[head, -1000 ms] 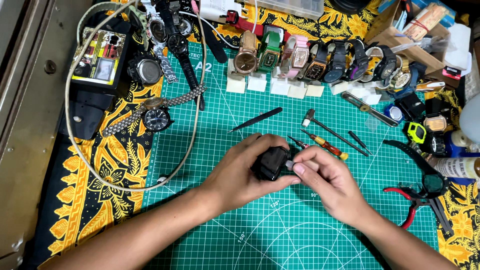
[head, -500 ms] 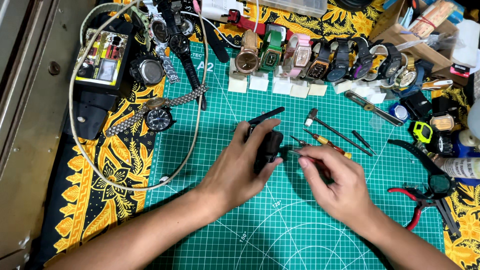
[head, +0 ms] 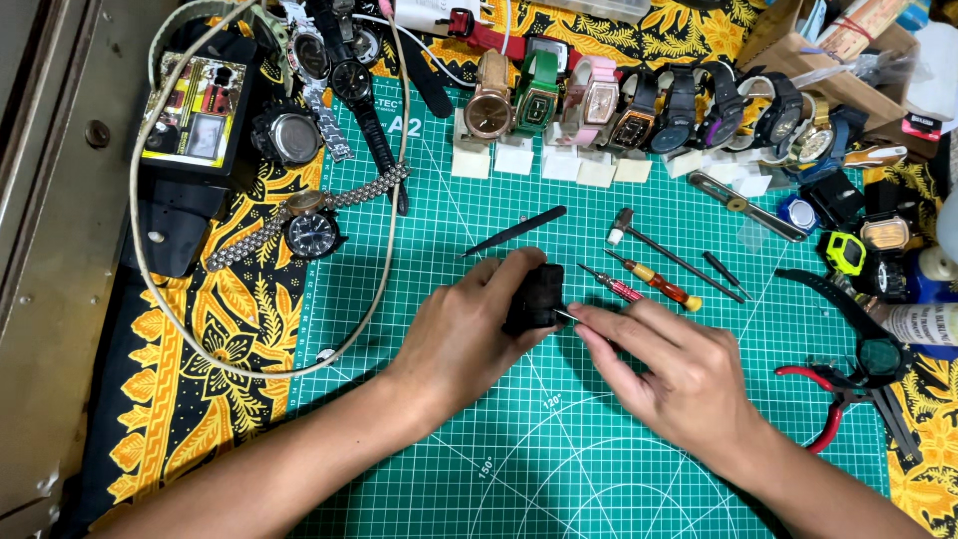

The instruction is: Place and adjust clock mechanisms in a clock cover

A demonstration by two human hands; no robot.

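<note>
The left hand (head: 469, 334) now stands the black watch (head: 534, 296) upright on the green mat (head: 399, 419) — no longer cradled — fingers clamped, while the right hand (head: 679, 374) pinches a thin tool (head: 565, 315) (tip touching, at 3 o'clock).

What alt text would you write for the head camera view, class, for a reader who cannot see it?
Two bare hands work on a small black watch over a green cutting mat: the left hand grips it while the right hand puts a thin tool to its side. Small screwdrivers lie just beyond, with a row of watches at the mat's far edge.

Green cutting mat (head: 619, 479) over yellow-black patterned cloth (head: 200, 399)
</note>
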